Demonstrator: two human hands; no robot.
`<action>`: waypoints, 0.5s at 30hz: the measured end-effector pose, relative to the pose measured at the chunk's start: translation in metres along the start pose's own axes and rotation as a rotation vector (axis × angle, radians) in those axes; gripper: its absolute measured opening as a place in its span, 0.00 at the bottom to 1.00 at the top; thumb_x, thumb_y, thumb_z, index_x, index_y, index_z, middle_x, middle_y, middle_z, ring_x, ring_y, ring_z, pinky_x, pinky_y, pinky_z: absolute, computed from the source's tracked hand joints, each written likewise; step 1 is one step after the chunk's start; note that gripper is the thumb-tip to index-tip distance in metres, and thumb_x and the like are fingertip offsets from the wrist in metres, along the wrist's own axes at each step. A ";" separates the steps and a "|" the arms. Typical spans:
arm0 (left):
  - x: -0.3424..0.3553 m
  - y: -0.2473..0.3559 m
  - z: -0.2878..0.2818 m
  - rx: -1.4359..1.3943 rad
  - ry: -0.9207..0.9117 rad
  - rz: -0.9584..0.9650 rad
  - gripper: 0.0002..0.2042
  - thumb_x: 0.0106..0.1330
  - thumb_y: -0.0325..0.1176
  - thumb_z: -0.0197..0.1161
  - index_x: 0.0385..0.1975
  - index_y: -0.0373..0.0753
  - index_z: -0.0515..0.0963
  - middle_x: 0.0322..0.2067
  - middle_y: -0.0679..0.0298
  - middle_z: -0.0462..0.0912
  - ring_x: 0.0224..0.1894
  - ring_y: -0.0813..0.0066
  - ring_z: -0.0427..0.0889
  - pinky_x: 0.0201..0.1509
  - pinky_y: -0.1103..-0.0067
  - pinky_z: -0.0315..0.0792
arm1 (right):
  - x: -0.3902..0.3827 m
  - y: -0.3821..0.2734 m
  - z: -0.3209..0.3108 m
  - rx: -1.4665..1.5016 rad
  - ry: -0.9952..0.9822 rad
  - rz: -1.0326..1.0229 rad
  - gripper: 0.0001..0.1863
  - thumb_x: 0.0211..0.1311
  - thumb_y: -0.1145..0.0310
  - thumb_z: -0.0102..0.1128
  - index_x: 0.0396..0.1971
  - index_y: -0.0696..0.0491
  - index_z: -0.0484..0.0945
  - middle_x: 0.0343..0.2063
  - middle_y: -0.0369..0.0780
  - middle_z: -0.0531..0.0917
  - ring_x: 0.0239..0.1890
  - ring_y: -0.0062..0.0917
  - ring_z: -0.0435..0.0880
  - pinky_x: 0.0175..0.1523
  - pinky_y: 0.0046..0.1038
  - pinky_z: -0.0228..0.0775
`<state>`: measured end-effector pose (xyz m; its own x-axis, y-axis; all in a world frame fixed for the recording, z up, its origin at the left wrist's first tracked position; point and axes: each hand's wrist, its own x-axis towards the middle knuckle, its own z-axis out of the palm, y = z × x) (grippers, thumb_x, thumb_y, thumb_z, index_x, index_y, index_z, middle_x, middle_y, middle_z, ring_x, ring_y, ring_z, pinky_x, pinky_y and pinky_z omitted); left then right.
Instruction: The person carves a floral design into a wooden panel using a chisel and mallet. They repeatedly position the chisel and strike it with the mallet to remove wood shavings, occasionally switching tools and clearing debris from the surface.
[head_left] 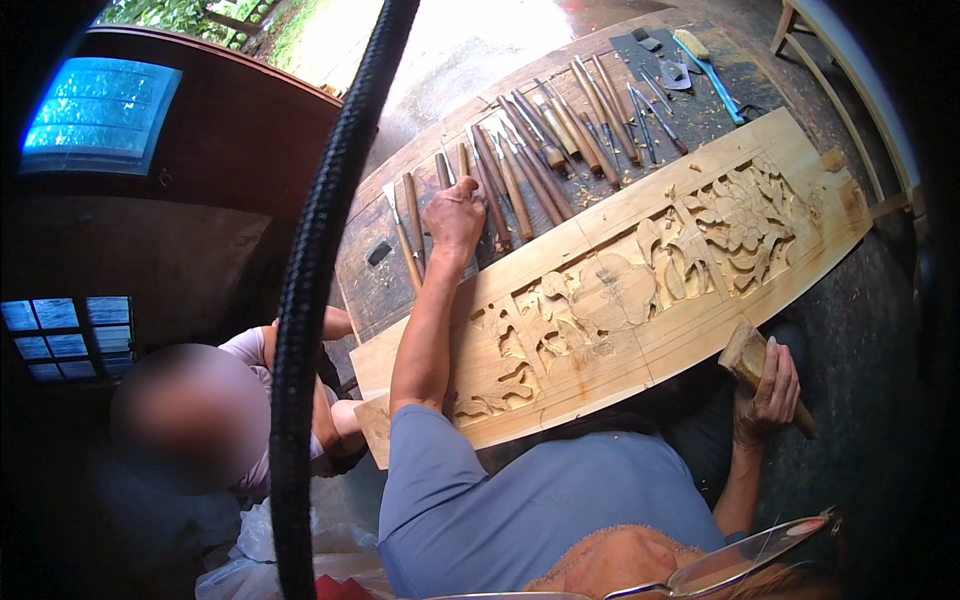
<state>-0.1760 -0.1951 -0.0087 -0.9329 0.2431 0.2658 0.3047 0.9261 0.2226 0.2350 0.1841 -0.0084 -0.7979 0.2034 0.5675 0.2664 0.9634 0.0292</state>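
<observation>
**Carved panel along the near side, tools along the far side, one hand at each job**

Main piece: long pale-wood panel with curved near edge and cut-out leaf-and-flower relief (612,285). Lies flat along the near side of the dark, worn wooden worktop (370,300), running from left end to right end. Probably kept close so the carver can lean over it.

Left hand (455,215): reaching over the panel into the tool row, fingers curled down at the handles. Can't tell from here if they're pinching one.

Right hand (770,395): wrapped round a blocky brown wooden mallet (748,355), close under the head, off the panel's near edge. Short grip looks like carrying, not striking.

Wood-handled carving chisels (540,132): loose row along the far edge, lying roughly side by side. My read: spread so each can be picked out by eye.

Far right corner: blue-handled brush with pale bristles (708,75), dark grey blocks (647,40) beside it; maybe sharpening stones.

Containers: tools lie straight on the wood, not in a tray. Crumpled whitish plastic (250,550) below the worktop's left end could be a bag; contents unclear.
</observation>
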 end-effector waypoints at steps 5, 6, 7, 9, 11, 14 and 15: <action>0.000 0.003 0.007 0.089 -0.007 0.138 0.17 0.61 0.30 0.73 0.50 0.51 0.83 0.34 0.57 0.90 0.37 0.51 0.91 0.39 0.61 0.83 | 0.002 -0.001 -0.002 0.001 0.000 0.002 0.25 0.76 0.60 0.66 0.68 0.51 0.77 0.58 0.46 0.85 0.58 0.42 0.87 0.62 0.43 0.81; 0.000 0.001 0.007 0.075 0.008 0.222 0.16 0.62 0.29 0.72 0.50 0.50 0.83 0.35 0.58 0.90 0.37 0.52 0.91 0.38 0.62 0.83 | 0.002 -0.001 -0.003 0.003 -0.001 0.002 0.25 0.76 0.60 0.66 0.68 0.51 0.77 0.58 0.46 0.85 0.58 0.42 0.87 0.62 0.43 0.81; 0.001 0.000 0.007 0.061 0.023 0.307 0.15 0.63 0.29 0.71 0.49 0.50 0.83 0.36 0.60 0.90 0.37 0.53 0.91 0.37 0.62 0.84 | 0.002 -0.001 -0.003 0.004 -0.001 0.001 0.25 0.77 0.60 0.66 0.68 0.51 0.77 0.58 0.46 0.85 0.58 0.42 0.87 0.62 0.43 0.81; 0.001 -0.002 0.007 0.090 0.006 0.347 0.13 0.65 0.28 0.67 0.49 0.51 0.83 0.35 0.61 0.88 0.37 0.54 0.91 0.36 0.63 0.83 | 0.002 -0.001 -0.002 0.006 -0.002 0.000 0.24 0.77 0.61 0.66 0.68 0.51 0.76 0.58 0.47 0.85 0.58 0.43 0.87 0.62 0.43 0.81; 0.002 -0.004 0.007 0.123 -0.018 0.385 0.12 0.67 0.27 0.65 0.48 0.51 0.83 0.35 0.61 0.87 0.36 0.55 0.91 0.35 0.64 0.83 | 0.002 -0.001 -0.001 0.004 0.010 -0.005 0.24 0.78 0.62 0.65 0.68 0.51 0.76 0.58 0.47 0.85 0.57 0.43 0.87 0.61 0.44 0.81; 0.004 -0.007 0.005 0.156 -0.052 0.454 0.11 0.69 0.27 0.64 0.48 0.50 0.83 0.33 0.61 0.86 0.35 0.56 0.90 0.34 0.64 0.83 | 0.002 -0.002 -0.002 -0.001 0.004 -0.003 0.23 0.78 0.62 0.63 0.68 0.52 0.76 0.58 0.47 0.85 0.57 0.44 0.87 0.61 0.44 0.81; 0.004 -0.009 0.004 0.155 -0.058 0.481 0.11 0.69 0.27 0.64 0.47 0.50 0.83 0.34 0.61 0.86 0.35 0.56 0.90 0.34 0.65 0.83 | 0.003 -0.001 -0.003 -0.002 -0.004 -0.003 0.23 0.78 0.63 0.63 0.68 0.52 0.76 0.58 0.47 0.85 0.57 0.44 0.87 0.61 0.44 0.81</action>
<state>-0.1831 -0.2016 -0.0132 -0.7045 0.6641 0.2502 0.6745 0.7362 -0.0549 0.2340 0.1828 -0.0038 -0.8005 0.2014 0.5644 0.2652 0.9637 0.0322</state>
